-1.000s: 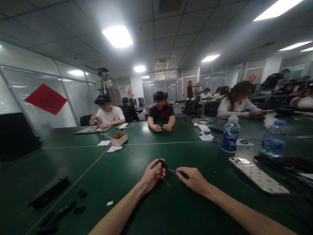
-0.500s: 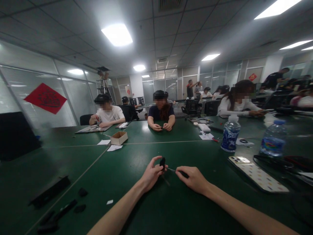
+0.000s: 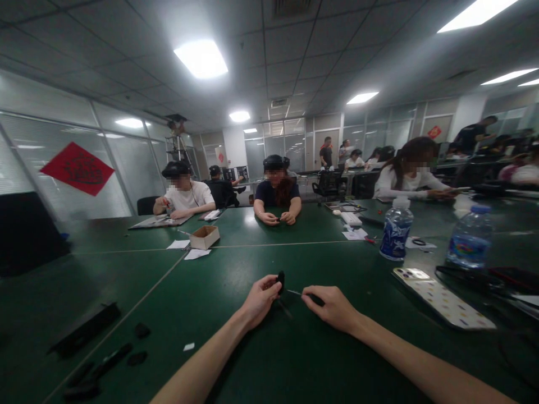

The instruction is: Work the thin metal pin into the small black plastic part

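Observation:
My left hand (image 3: 260, 300) is closed around a small black part (image 3: 280, 279), pinching it upright just above the green table (image 3: 202, 314). My right hand (image 3: 332, 307) grips a thin screwdriver (image 3: 305, 294) with a dark handle. Its metal shaft points left toward the black part, and the tip sits close to it. Both forearms reach in from the bottom edge.
A phone in a dotted case (image 3: 442, 297) and two water bottles (image 3: 396, 230) (image 3: 469, 238) stand to the right. Black parts and a flat black piece (image 3: 84, 331) lie at the lower left. A small cardboard box (image 3: 204, 237) sits farther back. Other people sit across the table.
My left hand has turned the black part from tilted to upright and lifted it slightly. The right hand with the screwdriver has barely moved.

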Available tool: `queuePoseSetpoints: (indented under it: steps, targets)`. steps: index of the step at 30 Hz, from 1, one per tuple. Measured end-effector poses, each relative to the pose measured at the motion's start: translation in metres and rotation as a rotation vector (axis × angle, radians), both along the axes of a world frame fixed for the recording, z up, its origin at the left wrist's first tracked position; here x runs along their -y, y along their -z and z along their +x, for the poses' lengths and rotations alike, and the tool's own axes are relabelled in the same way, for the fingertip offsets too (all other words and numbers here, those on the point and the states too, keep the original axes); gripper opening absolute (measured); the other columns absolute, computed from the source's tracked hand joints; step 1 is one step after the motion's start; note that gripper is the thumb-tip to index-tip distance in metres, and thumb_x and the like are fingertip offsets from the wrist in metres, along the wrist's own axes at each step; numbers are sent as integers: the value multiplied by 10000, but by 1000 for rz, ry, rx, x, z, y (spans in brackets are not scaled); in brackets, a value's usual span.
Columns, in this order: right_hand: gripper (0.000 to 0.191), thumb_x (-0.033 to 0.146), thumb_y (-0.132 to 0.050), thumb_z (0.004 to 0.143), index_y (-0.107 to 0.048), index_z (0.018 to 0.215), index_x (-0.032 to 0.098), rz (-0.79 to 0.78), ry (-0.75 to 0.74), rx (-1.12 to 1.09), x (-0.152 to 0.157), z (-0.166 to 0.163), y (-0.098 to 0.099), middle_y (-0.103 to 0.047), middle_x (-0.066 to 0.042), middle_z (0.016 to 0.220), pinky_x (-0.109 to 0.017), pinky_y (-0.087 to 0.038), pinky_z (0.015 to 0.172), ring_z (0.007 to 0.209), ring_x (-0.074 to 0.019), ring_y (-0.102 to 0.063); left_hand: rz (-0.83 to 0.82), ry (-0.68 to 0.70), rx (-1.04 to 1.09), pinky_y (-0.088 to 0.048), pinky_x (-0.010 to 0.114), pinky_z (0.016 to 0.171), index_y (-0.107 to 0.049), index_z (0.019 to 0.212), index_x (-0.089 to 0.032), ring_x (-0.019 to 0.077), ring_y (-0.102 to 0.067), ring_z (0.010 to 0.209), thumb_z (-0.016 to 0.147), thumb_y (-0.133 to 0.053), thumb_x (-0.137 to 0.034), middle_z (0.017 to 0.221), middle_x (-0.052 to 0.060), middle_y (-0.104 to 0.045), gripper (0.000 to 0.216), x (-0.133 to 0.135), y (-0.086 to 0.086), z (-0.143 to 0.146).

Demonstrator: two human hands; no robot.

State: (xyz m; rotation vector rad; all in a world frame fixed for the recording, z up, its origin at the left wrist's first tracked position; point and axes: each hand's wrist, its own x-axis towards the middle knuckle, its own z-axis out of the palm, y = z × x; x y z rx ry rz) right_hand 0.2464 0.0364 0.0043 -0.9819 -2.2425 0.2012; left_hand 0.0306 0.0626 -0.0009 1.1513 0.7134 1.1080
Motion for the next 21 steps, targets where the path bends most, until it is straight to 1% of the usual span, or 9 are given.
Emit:
queuePoseSetpoints:
  steps: [4, 7, 12, 18, 21]
  targets:
    - [247, 311, -435, 908, -645, 947, 186, 10, 9, -5, 0, 0, 1, -677, -33, 821, -247, -482, 658, 698, -147, -625, -17, 7, 68, -406, 282, 785, -638, 927, -152, 148, -538, 832, 689, -730, -277, 883, 46, -585, 284, -1, 2, 0]
    - [246, 305, -434, 907, -643, 959, 186, 8, 14, -3, -1, 0, 1, -676, -35, 819, -246, -482, 656, 701, -148, -623, -23, 16, 88, -414, 291, 798, -634, 976, -163, 153, -533, 863, 688, -730, -269, 936, 55, -571, 322, -1, 1, 0]
    - [240, 291, -434, 910, -645, 953, 186, 5, 14, 3, -2, 0, 2, -670, -32, 811, -246, -479, 657, 692, -144, -616, -7, 27, 52, -419, 290, 788, -638, 974, -159, 163, -525, 888, 700, -716, -281, 988, 65, -559, 310, 0, 0, 0]
    - [245, 288, -431, 911, -647, 965, 184, 16, 21, 23, -2, 1, 3, -672, -33, 810, -247, -488, 646, 689, -143, -618, 48, 33, -36, -415, 284, 788, -624, 963, -154, 161, -521, 867, 720, -689, -305, 949, 55, -570, 293, 1, -2, 0]
    - [268, 301, -413, 921, -647, 972, 181, 40, 28, 13, -2, 1, 2, -678, -45, 824, -251, -500, 649, 710, -153, -631, 70, 29, -39, -421, 277, 766, -615, 944, -156, 156, -516, 845, 730, -676, -318, 915, 45, -563, 275, 1, -2, 1]
